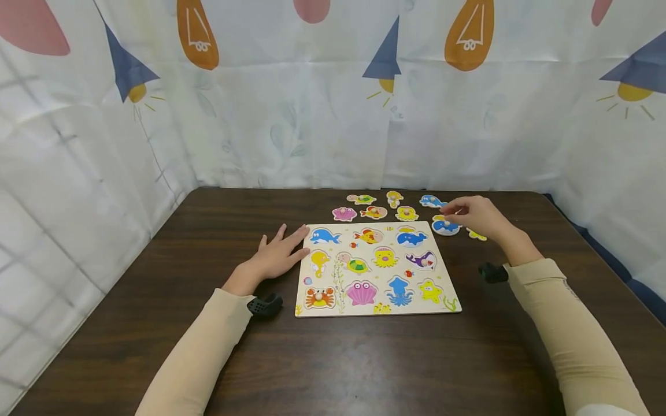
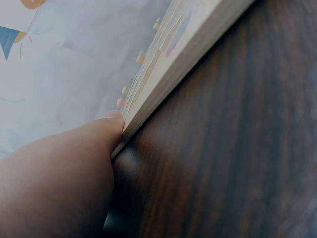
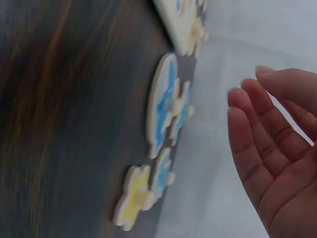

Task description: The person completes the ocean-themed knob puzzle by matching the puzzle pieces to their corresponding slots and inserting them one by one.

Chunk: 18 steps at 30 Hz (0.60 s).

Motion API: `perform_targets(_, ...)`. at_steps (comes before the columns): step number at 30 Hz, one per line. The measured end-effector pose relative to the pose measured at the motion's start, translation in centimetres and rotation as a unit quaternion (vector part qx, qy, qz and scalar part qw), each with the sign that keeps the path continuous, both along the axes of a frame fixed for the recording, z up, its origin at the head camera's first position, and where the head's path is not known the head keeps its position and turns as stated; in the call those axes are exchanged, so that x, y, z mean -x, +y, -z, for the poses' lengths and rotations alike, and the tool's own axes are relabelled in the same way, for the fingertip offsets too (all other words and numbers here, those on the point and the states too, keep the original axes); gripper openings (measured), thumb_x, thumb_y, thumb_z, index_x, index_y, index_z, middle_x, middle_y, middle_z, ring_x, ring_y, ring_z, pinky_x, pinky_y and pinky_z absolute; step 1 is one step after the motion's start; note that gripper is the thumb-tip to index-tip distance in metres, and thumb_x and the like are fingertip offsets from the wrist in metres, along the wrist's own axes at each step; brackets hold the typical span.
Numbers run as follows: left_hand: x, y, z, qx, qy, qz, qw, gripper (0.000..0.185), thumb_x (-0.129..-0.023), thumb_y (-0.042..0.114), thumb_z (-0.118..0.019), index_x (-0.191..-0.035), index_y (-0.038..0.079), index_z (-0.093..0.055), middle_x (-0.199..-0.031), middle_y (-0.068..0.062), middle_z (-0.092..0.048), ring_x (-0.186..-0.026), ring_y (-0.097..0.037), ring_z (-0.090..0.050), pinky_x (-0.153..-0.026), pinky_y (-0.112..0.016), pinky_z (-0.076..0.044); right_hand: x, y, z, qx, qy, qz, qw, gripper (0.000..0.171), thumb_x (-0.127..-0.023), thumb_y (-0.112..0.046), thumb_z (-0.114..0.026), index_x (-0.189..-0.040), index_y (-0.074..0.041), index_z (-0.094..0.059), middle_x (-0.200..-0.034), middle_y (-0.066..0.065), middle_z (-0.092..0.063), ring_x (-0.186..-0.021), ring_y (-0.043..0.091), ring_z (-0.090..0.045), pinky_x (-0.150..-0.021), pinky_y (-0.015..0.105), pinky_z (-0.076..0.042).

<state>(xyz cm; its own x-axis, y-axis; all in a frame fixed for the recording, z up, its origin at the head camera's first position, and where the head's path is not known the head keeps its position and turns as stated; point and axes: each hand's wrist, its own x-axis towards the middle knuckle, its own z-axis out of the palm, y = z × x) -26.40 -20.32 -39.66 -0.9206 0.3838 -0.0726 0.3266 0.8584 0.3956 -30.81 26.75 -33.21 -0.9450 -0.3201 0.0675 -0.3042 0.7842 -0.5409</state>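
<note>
Right hand [image 1: 476, 215], fingers loose & apart, hovers over blue whale piece [image 1: 446, 227] on table [image 1: 208, 346] just right of puzzle board [image 1: 377, 268]. Left hand [image 1: 278, 254] flat, steadying board edge. Pickup step; next calls for pinching the knob.

No words, numbers, brand marks or labels can be read anywhere in these views. The puzzle board [image 1: 377, 268] carries only painted sea animals, the loose pieces [image 1: 406, 213] beyond it on the bench [image 1: 208, 231] show only pictures, and the backdrop cloth [image 1: 333, 104] has only printed shapes, none of them letters or digits
</note>
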Motion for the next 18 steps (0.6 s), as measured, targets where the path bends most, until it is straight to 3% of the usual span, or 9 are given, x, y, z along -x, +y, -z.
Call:
perform_targets(7,0.0,0.0,0.1,-0.002,0.001,0.002,1.0000,0.070,-0.108,0.047,-0.045,-0.167,0.019,-0.018,-0.171,-0.005,-0.015,-0.155,-0.042,0.001,-0.112,-0.075,0.006,1.2,0.7,0.9,0.002,-0.049,0.016,0.999,0.033,-0.102,-0.015,-0.065,-0.126,0.007,-0.067,-0.115,0.024,-0.068,-0.091,0.035,-0.063,-0.078,0.044,-0.056)
perform_targets(18,0.2,-0.2,0.3,0.000,0.003,-0.001,1.0000,0.070,-0.108,0.047,-0.046,-0.167,0.020,-0.018,-0.171,-0.005,-0.015,-0.155,-0.042,0.001,-0.112,-0.075,0.005,2.9,1.8,2.4,0.035,-0.111,0.024,0.993,0.036,-0.097,-0.016,-0.069,-0.123,0.009,-0.067,-0.092,0.016,-0.066,-0.075,0.023,-0.062,-0.068,0.028,-0.055)
